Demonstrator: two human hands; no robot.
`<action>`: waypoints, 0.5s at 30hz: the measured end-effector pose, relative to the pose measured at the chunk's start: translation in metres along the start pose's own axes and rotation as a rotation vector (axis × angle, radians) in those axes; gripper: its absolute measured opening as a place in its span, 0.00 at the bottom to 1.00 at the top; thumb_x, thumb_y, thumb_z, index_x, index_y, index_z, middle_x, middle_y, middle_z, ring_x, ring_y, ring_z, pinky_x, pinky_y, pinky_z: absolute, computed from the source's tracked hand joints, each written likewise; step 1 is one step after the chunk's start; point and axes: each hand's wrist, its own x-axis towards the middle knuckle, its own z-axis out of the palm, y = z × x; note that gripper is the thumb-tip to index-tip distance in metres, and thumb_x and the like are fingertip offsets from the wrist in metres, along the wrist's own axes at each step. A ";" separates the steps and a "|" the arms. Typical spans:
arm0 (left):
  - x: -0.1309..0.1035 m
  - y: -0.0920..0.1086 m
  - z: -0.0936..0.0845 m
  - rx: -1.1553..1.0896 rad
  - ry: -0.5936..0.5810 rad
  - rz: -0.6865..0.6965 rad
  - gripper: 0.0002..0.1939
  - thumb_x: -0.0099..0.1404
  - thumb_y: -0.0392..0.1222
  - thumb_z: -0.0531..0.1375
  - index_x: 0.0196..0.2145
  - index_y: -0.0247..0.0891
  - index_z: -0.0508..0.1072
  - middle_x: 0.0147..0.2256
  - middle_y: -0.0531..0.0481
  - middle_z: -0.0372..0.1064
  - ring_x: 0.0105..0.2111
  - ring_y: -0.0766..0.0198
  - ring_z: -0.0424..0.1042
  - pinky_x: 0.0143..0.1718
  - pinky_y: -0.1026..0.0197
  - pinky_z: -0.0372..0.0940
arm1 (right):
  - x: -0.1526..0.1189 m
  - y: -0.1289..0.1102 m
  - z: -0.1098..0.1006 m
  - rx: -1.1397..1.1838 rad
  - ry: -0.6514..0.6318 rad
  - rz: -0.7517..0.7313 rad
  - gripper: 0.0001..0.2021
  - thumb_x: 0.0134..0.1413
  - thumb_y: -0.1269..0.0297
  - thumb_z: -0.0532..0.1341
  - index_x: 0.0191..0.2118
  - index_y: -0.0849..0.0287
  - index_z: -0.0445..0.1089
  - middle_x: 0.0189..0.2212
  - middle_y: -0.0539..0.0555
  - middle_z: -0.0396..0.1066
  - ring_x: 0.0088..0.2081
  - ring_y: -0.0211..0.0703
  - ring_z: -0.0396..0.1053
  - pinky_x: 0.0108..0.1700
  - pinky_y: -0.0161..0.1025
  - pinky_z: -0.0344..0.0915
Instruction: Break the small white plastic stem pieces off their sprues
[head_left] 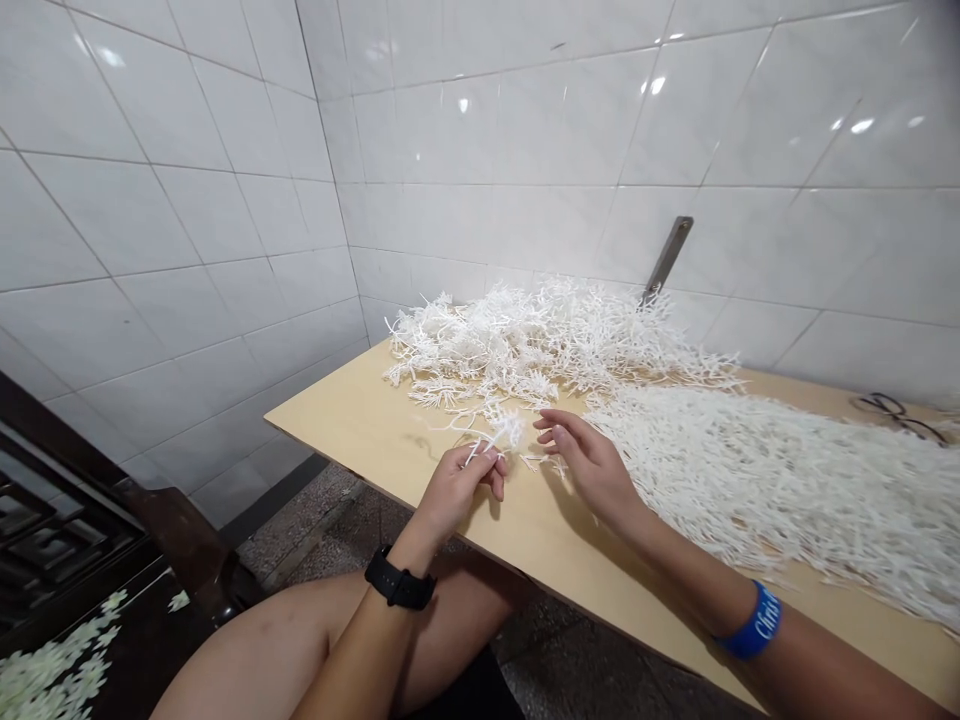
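Note:
My left hand point(461, 487) is pinched round the stems of a small white branching sprig point(504, 428), above the near edge of the board. Just right of the sprig is my right hand point(589, 460), its fingers apart and bent toward the sprig, with nothing seen between them. Behind both hands lies a tangled pile of white branching sprigs point(555, 335). A flat heap of short white pieces point(765, 470) spreads to the right, beyond my right forearm. A few loose bits lie on the board between my hands.
The tan board point(330, 420) stands against a tiled wall. A metal bracket point(667, 258) rises behind the pile. Dark-framed glasses point(892, 408) lie at the far right. Dark carved furniture point(176, 535) and pale flower pieces point(64, 665) are at lower left.

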 end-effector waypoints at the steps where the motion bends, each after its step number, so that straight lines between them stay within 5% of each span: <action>1: 0.000 0.001 -0.001 0.005 -0.029 -0.018 0.17 0.65 0.49 0.56 0.25 0.35 0.71 0.18 0.51 0.65 0.22 0.66 0.65 0.30 0.62 0.60 | 0.001 -0.002 0.001 0.132 -0.023 0.076 0.19 0.61 0.51 0.55 0.51 0.58 0.68 0.46 0.61 0.71 0.41 0.46 0.71 0.45 0.48 0.70; 7: -0.002 0.003 -0.003 0.081 -0.059 -0.014 0.17 0.64 0.48 0.55 0.22 0.36 0.70 0.16 0.54 0.60 0.20 0.67 0.60 0.29 0.63 0.57 | 0.001 -0.007 0.003 0.528 -0.347 0.292 0.21 0.51 0.45 0.63 0.33 0.62 0.71 0.28 0.55 0.69 0.31 0.40 0.69 0.35 0.41 0.70; 15: -0.003 0.009 0.001 0.148 -0.042 0.015 0.18 0.64 0.48 0.54 0.20 0.37 0.68 0.15 0.54 0.58 0.20 0.67 0.59 0.31 0.62 0.57 | -0.001 -0.012 0.001 0.536 -0.462 0.332 0.18 0.51 0.49 0.65 0.32 0.63 0.72 0.28 0.54 0.70 0.27 0.37 0.68 0.28 0.36 0.66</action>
